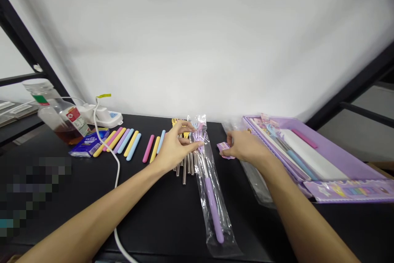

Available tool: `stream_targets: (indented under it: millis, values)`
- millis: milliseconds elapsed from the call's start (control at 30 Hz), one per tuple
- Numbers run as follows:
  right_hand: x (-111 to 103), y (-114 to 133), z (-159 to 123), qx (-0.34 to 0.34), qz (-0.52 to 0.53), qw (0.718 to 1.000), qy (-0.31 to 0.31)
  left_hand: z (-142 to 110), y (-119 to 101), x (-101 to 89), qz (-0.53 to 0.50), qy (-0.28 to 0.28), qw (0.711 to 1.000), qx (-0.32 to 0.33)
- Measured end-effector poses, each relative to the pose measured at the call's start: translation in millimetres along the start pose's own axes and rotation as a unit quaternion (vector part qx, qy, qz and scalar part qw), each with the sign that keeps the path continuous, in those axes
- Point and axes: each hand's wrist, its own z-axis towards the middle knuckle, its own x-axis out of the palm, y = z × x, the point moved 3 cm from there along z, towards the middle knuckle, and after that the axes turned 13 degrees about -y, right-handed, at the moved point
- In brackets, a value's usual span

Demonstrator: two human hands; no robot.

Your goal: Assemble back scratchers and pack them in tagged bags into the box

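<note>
My left hand (175, 146) pinches the top of a clear plastic sleeve (212, 197) that holds a purple-handled fork, lying lengthwise on the black table (160, 209). Under that hand lie several metal fork shafts (185, 166) and a yellow fork head (175, 122). My right hand (243, 146) rests to the right, fingers closed on a small pink label card (223, 148). Several coloured handle sleeves (124, 142) in yellow, pink, purple and blue lie in a row to the left.
A purple display box (344, 160) with cutlery and cards stands at the right. At the left are a glass jar (58, 117), a blue packet (88, 145), a white device (103, 116) and a white cable (117, 177) running to the front edge. More clear sleeves (257, 185) lie beside the box.
</note>
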Motion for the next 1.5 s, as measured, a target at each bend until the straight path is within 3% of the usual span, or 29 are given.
stream_targets:
  millis: [367,600,700,800,900,967,1067,1233,1367,1500]
  values:
    - [6.3,-14.3,-3.4,0.012,0.040,0.999,-0.010,-4.2,-2.7,0.6,0.066,0.048,0.996,0.036]
    - [-9.7,-10.2,-10.5,0.034,0.127,0.988,-0.081,-4.4,3.6,1.4,0.059,0.048,0.996,0.040]
    - [-22.4,-1.9,-15.3,0.045,0.280,0.951,-0.125,-5.1,2.9,3.3,0.045,0.044,0.997,0.040]
    - [-31.0,5.9,-19.1,0.031,0.435,0.887,-0.153,-5.7,1.2,4.1,0.053,0.040,0.997,0.039]
    - [-33.2,11.1,-20.5,0.000,0.541,0.829,-0.142,-5.9,-1.2,3.5,0.065,0.033,0.996,0.044]
    - [-32.5,12.7,-20.3,-0.015,0.573,0.809,-0.129,-6.3,-2.8,3.6,0.069,0.043,0.996,0.046]
    - [-31.5,13.3,-20.0,-0.051,0.566,0.812,-0.134,-7.4,-5.1,4.1,0.068,0.060,0.994,0.055]
    - [-31.9,15.5,-24.4,-0.197,0.431,0.856,-0.205,-11.1,-6.4,5.8,0.056,0.097,0.991,0.072]
    - [-31.9,17.5,-28.4,-0.252,0.397,0.834,-0.287,-14.8,-4.3,7.8,0.047,0.135,0.988,0.052]
    - [-31.1,16.4,-28.1,-0.232,0.370,0.826,-0.356,-16.5,-3.0,8.7,0.033,0.149,0.987,0.042]
